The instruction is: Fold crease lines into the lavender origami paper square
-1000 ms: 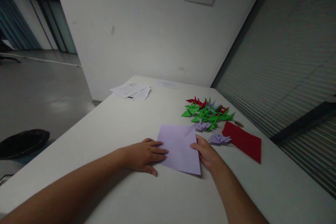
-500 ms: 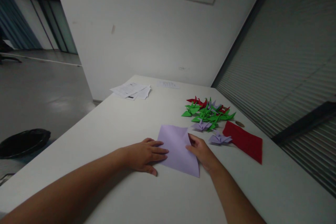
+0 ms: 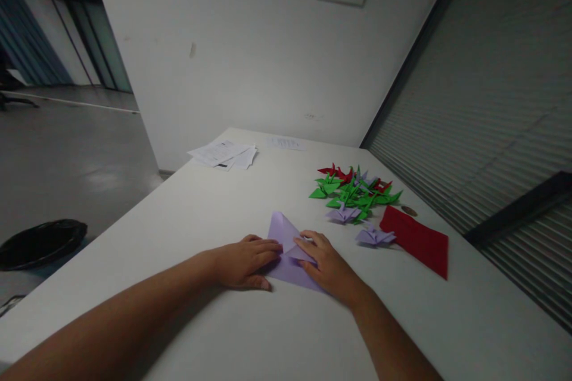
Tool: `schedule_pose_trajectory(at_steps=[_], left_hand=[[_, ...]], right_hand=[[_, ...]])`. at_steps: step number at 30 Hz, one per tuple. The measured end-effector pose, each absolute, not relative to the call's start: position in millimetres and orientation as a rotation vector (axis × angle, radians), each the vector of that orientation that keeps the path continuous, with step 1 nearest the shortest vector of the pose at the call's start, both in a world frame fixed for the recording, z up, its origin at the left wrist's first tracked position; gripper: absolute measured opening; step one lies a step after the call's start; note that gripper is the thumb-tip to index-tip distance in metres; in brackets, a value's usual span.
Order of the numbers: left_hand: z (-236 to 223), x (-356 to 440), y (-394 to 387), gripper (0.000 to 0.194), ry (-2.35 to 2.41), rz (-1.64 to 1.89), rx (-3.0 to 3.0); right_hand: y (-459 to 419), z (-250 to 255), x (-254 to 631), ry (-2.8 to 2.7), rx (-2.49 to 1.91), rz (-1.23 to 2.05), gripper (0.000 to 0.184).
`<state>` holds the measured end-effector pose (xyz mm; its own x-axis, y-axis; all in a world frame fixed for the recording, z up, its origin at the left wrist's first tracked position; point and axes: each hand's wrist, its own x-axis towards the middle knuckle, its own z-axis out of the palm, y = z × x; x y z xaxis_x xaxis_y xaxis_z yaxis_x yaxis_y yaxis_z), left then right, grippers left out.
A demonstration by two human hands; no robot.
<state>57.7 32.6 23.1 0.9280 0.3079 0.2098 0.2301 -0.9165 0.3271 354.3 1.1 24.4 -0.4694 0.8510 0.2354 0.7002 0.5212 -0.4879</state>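
Note:
A sheet of light purple origami paper (image 3: 279,228) lies on the white table with its far right corner folded over toward the middle. My left hand (image 3: 247,262) rests flat on the sheet's left edge, fingers stretched out and thumb apart. The turned-over flap is held by my right hand (image 3: 331,266), whose fingers and thumb are closed on it. Part of the sheet is hidden under both hands.
Green, red and purple folded paper cranes (image 3: 355,190) are heaped to the right, with a single purple crane (image 3: 374,236) nearer me. Red paper (image 3: 420,241) lies beside it. Printed sheets (image 3: 221,153) sit at the far left; a black-lined bin (image 3: 42,244) stands below the left edge.
My right hand has moved left, bringing the paper's far right corner over toward the middle. The sheet was mostly flat before. My left hand has stayed nearly in place.

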Motion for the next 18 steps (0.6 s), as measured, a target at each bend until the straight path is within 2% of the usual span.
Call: schedule_pose_trajectory(at_steps=[3,6,18], left_hand=[[25.8,55.9,35.3,0.055,0.403,0.374,2.755],[27.8,54.3,37.9,0.049,0.385,0.341,2.778],[21.2,49.6,49.6,0.047,0.556,0.398,2.783]], right_hand=[[0.3,24.6,355.7,-2.38,-1.282,0.427,0.052],[-1.5,26.1,356.3,-2.405,-1.317,0.46,0.055],[-5.6,28.9,355.4,-2.487,-1.373,0.552,0.064]])
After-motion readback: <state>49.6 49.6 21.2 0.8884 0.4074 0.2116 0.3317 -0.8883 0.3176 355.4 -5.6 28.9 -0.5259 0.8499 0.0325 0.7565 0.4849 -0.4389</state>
